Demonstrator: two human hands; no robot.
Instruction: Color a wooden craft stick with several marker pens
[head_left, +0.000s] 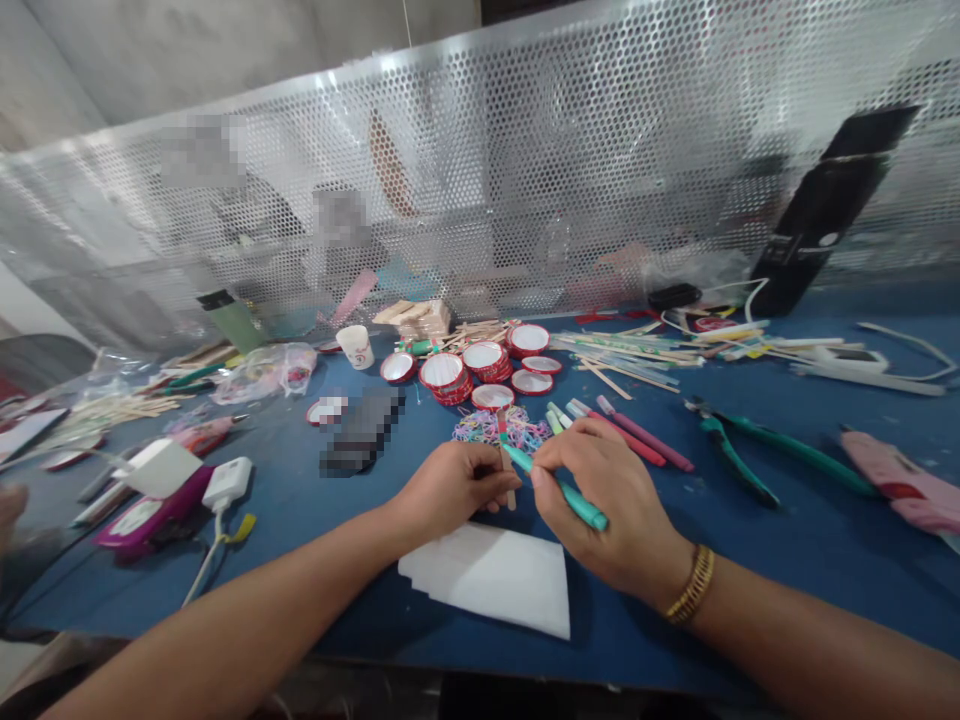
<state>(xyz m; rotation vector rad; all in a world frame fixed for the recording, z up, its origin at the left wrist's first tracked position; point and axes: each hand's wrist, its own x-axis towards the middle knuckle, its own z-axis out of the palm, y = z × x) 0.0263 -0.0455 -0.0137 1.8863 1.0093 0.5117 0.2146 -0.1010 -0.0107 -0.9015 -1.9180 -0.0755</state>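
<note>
My left hand (457, 487) pinches a flat wooden stick (511, 497) that stands nearly upright, its upper end coloured red and green. Closed around a teal marker (576, 500), my right hand (611, 500) holds the marker's tip against the coloured part of the stick. Below both hands lies a folded white paper (495, 580). Just behind the stick is a heap of small pastel rubber bands (480, 427). Several more markers, among them a pink marker (645, 435), lie beyond my right hand.
Stacked round red-rimmed tins (445, 378) and a paper cup (355, 347) stand farther back. Teal-handled pliers (739, 450) and a pink glue gun (900, 475) lie right. A dark phone-like object (364, 430) and white charger (227, 484) lie left. A perforated metal panel (525, 160) borders the blue table.
</note>
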